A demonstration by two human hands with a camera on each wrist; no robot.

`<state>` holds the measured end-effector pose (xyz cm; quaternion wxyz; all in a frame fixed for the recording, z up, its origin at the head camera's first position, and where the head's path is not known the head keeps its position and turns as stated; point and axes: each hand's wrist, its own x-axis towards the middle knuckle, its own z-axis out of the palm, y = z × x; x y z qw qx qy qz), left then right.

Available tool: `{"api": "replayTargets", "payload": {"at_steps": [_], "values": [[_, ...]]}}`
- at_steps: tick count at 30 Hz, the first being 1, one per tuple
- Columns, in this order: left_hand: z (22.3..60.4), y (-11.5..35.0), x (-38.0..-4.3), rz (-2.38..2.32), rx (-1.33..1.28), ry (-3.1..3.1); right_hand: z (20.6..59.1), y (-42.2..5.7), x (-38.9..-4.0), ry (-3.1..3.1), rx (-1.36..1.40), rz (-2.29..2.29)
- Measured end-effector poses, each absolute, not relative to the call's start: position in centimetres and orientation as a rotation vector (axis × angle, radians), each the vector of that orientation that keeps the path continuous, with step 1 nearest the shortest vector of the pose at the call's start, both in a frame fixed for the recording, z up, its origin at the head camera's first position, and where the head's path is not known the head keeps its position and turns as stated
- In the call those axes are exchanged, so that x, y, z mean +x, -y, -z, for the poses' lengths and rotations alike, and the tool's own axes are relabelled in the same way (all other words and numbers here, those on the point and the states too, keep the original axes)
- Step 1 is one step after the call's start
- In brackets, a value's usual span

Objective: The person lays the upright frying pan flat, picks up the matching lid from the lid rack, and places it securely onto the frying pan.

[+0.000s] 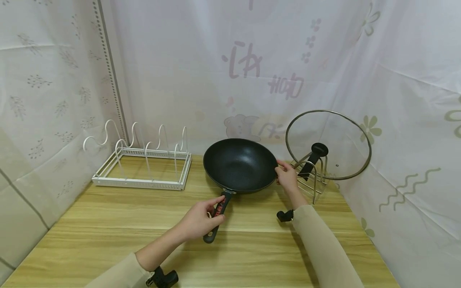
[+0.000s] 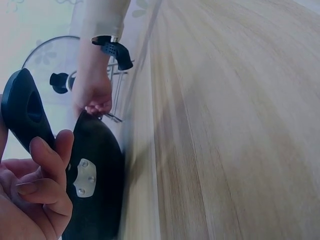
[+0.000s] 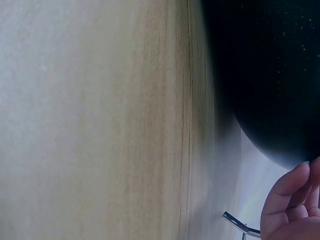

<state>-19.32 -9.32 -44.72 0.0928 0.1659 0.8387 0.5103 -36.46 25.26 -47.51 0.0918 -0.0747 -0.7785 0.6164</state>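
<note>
A black wok (image 1: 240, 165) sits at the middle of the table, its inside facing up and its long handle (image 1: 220, 212) pointing toward me. My left hand (image 1: 199, 218) holds that handle, thumb on one side and fingers curled beneath it, as the left wrist view shows. At the wok's right rim, my right hand (image 1: 287, 178) pinches the edge between thumb and fingers. Red lettering marks the handle, and a riveted metal bracket (image 2: 85, 178) joins it to the wok. Whether the wok's base touches the table cannot be told.
On the left stands a white rack (image 1: 138, 183) with several curved wire dividers. Close to my right hand, a wire stand (image 1: 314, 188) holds a glass lid (image 1: 342, 140) upright with its black knob. Printed curtains (image 1: 173, 80) hang behind and beside the wooden table (image 1: 252, 256).
</note>
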Motion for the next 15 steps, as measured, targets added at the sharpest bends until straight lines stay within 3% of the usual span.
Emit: {"api": "replayTargets", "payload": {"at_steps": [15], "values": [[44.91,10.25,-19.79,-1.497,0.467,-2.494,47.48,-25.53,-36.01,2.267,-0.192,-1.982]]}}
